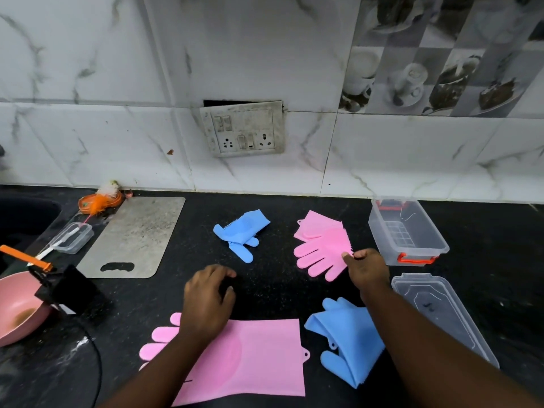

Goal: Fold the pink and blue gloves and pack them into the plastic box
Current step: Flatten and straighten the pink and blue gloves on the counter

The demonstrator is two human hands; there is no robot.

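Two pink and two blue silicone gloves lie on the black counter. A folded pink glove (322,245) is at centre right; my right hand (368,270) pinches its thumb edge. A flat pink glove (259,357) lies near me, its fingers pointing left. My left hand (207,301) hovers over that glove's finger end, fingers loosely curled, holding nothing. A folded blue glove (243,232) rests at centre. A crumpled blue glove (346,340) sits under my right forearm. The clear plastic box (407,231) with orange latches stands empty at right.
The box's clear lid (441,313) lies in front of it. A grey cutting board (132,237), a small clear container (72,238), an orange scrubber (98,200), a pink bowl (17,304) and a black device with a cable (70,290) occupy the left. A tiled wall with a socket panel (243,128) stands behind.
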